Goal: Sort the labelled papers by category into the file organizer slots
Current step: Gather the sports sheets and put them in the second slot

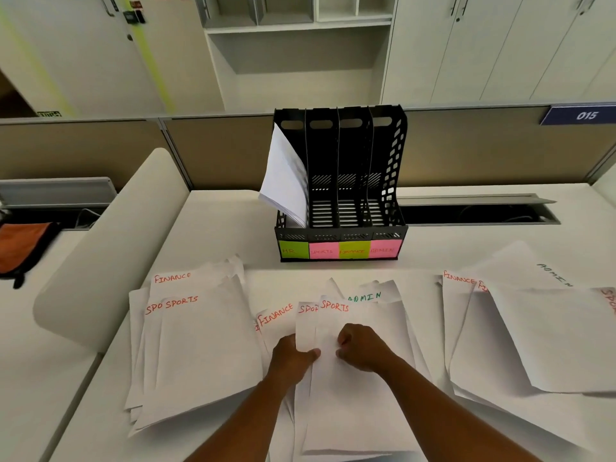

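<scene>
A black file organizer (390,168) stands at the desk's middle back, its four slots tagged HR, SPORTS, FINANCE and ADMIN on sticky notes. White sheets (286,175) lean out of the HR slot; the other three slots look empty. Labelled papers lie spread across the desk front. My left hand (293,356) pinches the left edge of a SPORTS sheet (306,328) in the middle pile. My right hand (361,348) grips the top SPORTS sheet (350,395) beside it. FINANCE (275,316) and ADMIN (365,296) sheets peek out underneath.
A left pile (200,345) shows SPORTS and FINANCE sheets. A right pile (550,338) shows FINANCE and ADMIN sheets. A cable tray slot (476,211) runs behind the organizer on the right. A curved white divider (110,245) borders the desk at left, with an orange bag (23,245) beyond.
</scene>
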A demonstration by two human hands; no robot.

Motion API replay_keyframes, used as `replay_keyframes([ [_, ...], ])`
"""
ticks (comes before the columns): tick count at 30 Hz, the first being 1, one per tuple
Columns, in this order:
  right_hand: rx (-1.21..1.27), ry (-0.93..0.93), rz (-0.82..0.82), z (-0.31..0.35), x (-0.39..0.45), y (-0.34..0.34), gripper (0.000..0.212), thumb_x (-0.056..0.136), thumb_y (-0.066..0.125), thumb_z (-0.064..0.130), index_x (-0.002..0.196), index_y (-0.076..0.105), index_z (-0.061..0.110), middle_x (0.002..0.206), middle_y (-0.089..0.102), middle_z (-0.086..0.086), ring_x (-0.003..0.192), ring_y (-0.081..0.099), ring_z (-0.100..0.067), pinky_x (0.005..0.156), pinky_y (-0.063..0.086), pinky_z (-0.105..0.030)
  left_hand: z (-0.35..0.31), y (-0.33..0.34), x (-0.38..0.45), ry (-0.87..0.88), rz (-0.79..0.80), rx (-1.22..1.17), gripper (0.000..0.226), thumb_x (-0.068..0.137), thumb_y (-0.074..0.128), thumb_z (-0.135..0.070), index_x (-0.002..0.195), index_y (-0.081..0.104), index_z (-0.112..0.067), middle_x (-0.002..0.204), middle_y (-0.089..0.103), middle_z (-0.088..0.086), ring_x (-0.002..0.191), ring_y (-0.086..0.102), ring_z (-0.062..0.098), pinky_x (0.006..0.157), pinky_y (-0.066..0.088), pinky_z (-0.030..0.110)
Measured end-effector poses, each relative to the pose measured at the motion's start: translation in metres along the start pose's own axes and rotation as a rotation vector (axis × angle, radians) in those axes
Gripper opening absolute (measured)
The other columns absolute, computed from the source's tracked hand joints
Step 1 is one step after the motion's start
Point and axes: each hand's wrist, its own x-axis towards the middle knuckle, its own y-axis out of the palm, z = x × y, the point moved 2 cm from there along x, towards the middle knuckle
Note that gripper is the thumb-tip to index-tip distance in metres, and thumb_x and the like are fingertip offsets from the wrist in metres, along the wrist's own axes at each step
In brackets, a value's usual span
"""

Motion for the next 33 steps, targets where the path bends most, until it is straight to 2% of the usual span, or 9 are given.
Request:
replay_keyframes([
  [3,0.079,0.046,-0.291,-0.006,-0.007,-0.010,0.028,0.078,0.069,0.031,0.101,0.058,0.020,0.109,0.057,0.000,0.098,0.053,-0.017,0.084,0.050,-0.032,0.003,-0.004,-0.002,-0.045,-0.036,-0.068,0.052,0.087,0.068,-0.030,0.133,0.047,-0.020,0.131,0.057,0.005,0.121,0.054,0.029,0.100,0.046,0.041],
  [6,0.187,0.175,-0.627,-0.014,-0.015,-0.026,0.051,0.072,0.076,0.042,0.111,0.053,0.017,0.115,0.050,-0.003,0.110,0.047,-0.023,0.090,0.048,-0.039,0.003,-0.014,-0.001,-0.110,-0.056,-0.227,0.048,0.089,0.067,-0.026,0.131,0.047,-0.018,0.128,0.057,0.007,0.111,0.054,0.025,0.098,0.044,0.040],
  [8,0.256,0.283,-0.715,-0.017,-0.018,-0.035,0.068,0.067,0.078,0.050,0.118,0.049,0.015,0.118,0.047,-0.006,0.114,0.044,-0.027,0.092,0.045,-0.044,0.002,-0.021,0.001,-0.149,-0.048,-0.312,0.046,0.090,0.065,-0.023,0.131,0.047,-0.015,0.128,0.057,0.010,0.108,0.052,0.025,0.098,0.043,0.038],
  [13,0.485,0.323,-0.539,-0.019,-0.016,-0.040,0.068,0.071,0.072,0.056,0.121,0.049,0.016,0.117,0.058,-0.004,0.113,0.052,-0.028,0.096,0.045,-0.048,0.003,-0.034,0.007,-0.236,-0.028,-0.431,0.048,0.089,0.067,-0.023,0.131,0.047,-0.010,0.126,0.057,0.015,0.117,0.053,0.035,0.104,0.043,0.049],
  [17,0.678,0.144,-0.248,-0.011,-0.019,-0.035,0.043,0.077,0.074,0.039,0.112,0.060,0.017,0.105,0.069,0.000,0.092,0.065,-0.018,0.080,0.055,-0.034,-0.001,-0.043,0.011,-0.233,-0.057,-0.682,0.042,0.091,0.063,-0.011,0.131,0.050,-0.005,0.126,0.059,0.017,0.113,0.056,0.035,0.104,0.043,0.051],
  [21,0.770,0.084,-0.080,-0.010,-0.021,-0.030,0.038,0.072,0.080,0.026,0.107,0.066,0.021,0.095,0.073,0.001,0.084,0.069,-0.018,0.066,0.055,-0.026,-0.006,-0.058,0.012,-0.165,-0.089,-0.717,0.030,0.092,0.061,-0.014,0.122,0.060,-0.010,0.123,0.064,0.012,0.110,0.061,0.031,0.102,0.046,0.050],
  [27,0.855,0.118,-0.115,-0.017,-0.017,-0.027,0.043,0.070,0.083,0.028,0.107,0.064,0.017,0.096,0.072,-0.004,0.086,0.068,-0.025,0.070,0.057,-0.034,0.001,-0.088,0.007,0.005,-0.255,-0.468,0.052,0.082,0.071,-0.043,0.127,0.055,-0.023,0.122,0.062,0.003,0.104,0.059,0.019,0.082,0.051,0.028],
  [30,0.889,0.157,-0.165,-0.021,-0.015,-0.023,0.044,0.072,0.082,0.028,0.109,0.061,0.018,0.099,0.070,-0.004,0.087,0.066,-0.025,0.073,0.057,-0.036,0.015,-0.101,0.005,-0.030,-0.122,-0.298,0.077,0.065,0.081,-0.052,0.131,0.051,-0.025,0.128,0.058,0.005,0.108,0.056,0.020,0.076,0.049,0.023],
  [33,0.930,0.203,-0.201,-0.026,-0.013,-0.018,0.047,0.071,0.083,0.027,0.111,0.061,0.016,0.102,0.069,-0.007,0.091,0.066,-0.031,0.083,0.057,-0.046,0.029,-0.108,0.000,-0.089,0.099,0.076,0.109,0.044,0.083,-0.068,0.138,0.043,-0.031,0.142,0.041,0.007,0.125,0.045,0.025,0.100,0.044,0.036],
])
